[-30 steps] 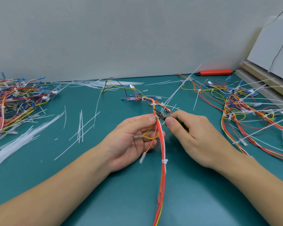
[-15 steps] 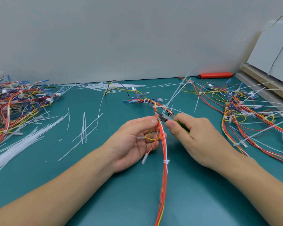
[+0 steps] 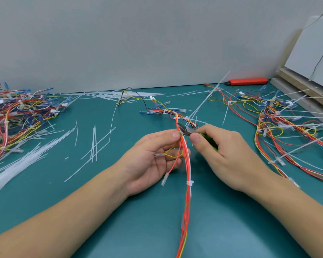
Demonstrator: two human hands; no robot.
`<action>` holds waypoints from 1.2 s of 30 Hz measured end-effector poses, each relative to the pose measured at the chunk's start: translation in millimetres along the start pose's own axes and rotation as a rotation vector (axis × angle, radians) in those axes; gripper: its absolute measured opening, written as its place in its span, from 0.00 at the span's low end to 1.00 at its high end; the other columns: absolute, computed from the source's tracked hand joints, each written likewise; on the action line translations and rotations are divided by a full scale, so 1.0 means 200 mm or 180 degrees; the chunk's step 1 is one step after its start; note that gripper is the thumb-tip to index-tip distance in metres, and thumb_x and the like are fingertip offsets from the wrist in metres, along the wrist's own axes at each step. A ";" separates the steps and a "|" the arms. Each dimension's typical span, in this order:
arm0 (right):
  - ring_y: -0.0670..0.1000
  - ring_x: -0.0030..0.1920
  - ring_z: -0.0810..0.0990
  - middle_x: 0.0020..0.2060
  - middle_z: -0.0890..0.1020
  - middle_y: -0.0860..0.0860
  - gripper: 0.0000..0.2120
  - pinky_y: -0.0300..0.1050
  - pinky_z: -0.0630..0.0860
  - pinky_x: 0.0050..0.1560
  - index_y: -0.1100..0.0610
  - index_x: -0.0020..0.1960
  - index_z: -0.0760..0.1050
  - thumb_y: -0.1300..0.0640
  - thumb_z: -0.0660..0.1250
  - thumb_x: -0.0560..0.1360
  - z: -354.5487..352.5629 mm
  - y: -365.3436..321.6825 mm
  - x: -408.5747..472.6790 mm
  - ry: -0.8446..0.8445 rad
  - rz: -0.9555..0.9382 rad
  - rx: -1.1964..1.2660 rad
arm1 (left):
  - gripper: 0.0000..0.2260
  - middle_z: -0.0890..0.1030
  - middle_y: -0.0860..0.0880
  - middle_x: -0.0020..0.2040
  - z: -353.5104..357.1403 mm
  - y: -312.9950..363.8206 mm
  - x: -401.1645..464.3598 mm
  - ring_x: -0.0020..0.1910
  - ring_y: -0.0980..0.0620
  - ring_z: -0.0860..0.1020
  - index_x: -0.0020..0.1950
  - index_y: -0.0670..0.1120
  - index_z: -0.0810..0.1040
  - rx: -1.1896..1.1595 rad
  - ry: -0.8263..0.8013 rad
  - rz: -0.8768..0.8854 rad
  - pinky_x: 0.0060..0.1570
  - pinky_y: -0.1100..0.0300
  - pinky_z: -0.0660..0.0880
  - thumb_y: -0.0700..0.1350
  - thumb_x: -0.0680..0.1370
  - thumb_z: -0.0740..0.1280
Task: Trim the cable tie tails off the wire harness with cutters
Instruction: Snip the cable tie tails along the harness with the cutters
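The left hand [image 3: 153, 157] pinched the limp harness [image 3: 187, 164] near a tie; the right hand [image 3: 226, 153] was clamped on the cutters [image 3: 185, 129].

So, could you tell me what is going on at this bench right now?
A person is trimming cable ties on a wire harness. The left hand pinches the bundle of wires, while the right hand holds green-handled cutters with the tip right at the bundle beside the left fingers. Cut tails litter the green mat, with other harnesses piled on the left and right.
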State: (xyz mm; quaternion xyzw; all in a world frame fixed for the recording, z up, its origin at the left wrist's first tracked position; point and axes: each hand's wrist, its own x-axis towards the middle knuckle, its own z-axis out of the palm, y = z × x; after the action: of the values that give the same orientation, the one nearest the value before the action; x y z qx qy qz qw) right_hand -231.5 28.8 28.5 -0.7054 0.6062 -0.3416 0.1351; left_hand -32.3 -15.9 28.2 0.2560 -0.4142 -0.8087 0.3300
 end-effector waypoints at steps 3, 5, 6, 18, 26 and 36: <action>0.48 0.34 0.71 0.34 0.75 0.46 0.26 0.47 0.68 0.34 0.49 0.46 0.75 0.29 0.52 0.78 0.00 0.00 0.00 -0.0027 -0.0023 -0.0003 | 0.07 0.84 0.48 0.44 0.00 0.00 0.00 0.41 0.52 0.84 0.50 0.47 0.86 -0.0006 0.0014 -0.0006 0.44 0.61 0.79 0.46 0.74 0.71; 0.48 0.31 0.69 0.31 0.73 0.48 0.27 0.49 0.67 0.33 0.51 0.43 0.73 0.29 0.52 0.78 -0.01 0.00 0.00 -0.0062 -0.0040 -0.0034 | 0.06 0.84 0.48 0.44 0.00 0.00 0.00 0.41 0.51 0.84 0.49 0.46 0.86 -0.0032 0.0033 -0.0003 0.43 0.61 0.79 0.45 0.75 0.71; 0.49 0.30 0.68 0.30 0.72 0.48 0.28 0.49 0.66 0.32 0.51 0.42 0.72 0.28 0.52 0.78 -0.02 0.00 0.00 -0.0082 -0.0052 -0.0068 | 0.06 0.84 0.47 0.44 0.00 0.00 0.00 0.41 0.51 0.84 0.48 0.46 0.85 -0.0053 0.0048 -0.0004 0.43 0.61 0.79 0.45 0.76 0.70; 0.51 0.31 0.68 0.29 0.71 0.48 0.29 0.51 0.66 0.32 0.53 0.41 0.68 0.27 0.52 0.77 -0.05 0.00 0.00 -0.0094 -0.0121 -0.0227 | 0.09 0.84 0.48 0.45 0.01 0.00 -0.01 0.41 0.52 0.83 0.51 0.46 0.87 -0.0020 0.0066 -0.0028 0.44 0.60 0.78 0.46 0.74 0.72; 0.47 0.39 0.74 0.35 0.76 0.46 0.24 0.50 0.74 0.41 0.49 0.46 0.75 0.31 0.54 0.78 -0.02 0.00 0.01 -0.0119 -0.0050 -0.0050 | 0.06 0.84 0.47 0.44 0.01 0.01 -0.01 0.40 0.51 0.84 0.47 0.46 0.87 -0.0128 0.0093 -0.0084 0.42 0.60 0.80 0.45 0.73 0.73; 0.42 0.67 0.71 0.63 0.76 0.38 0.22 0.41 0.68 0.66 0.44 0.69 0.70 0.49 0.70 0.76 -0.04 0.00 0.00 -0.0646 0.0043 -0.0009 | 0.07 0.83 0.48 0.43 0.02 0.01 -0.01 0.39 0.51 0.83 0.48 0.46 0.86 -0.0138 0.0164 -0.0060 0.42 0.59 0.79 0.45 0.74 0.70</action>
State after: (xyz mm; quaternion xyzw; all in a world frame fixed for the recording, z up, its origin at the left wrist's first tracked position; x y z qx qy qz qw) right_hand -236.4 29.8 34.2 -0.7325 0.5946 -0.2666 0.1971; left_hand -33.9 -13.0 32.4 0.2735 -0.3855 -0.8136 0.3385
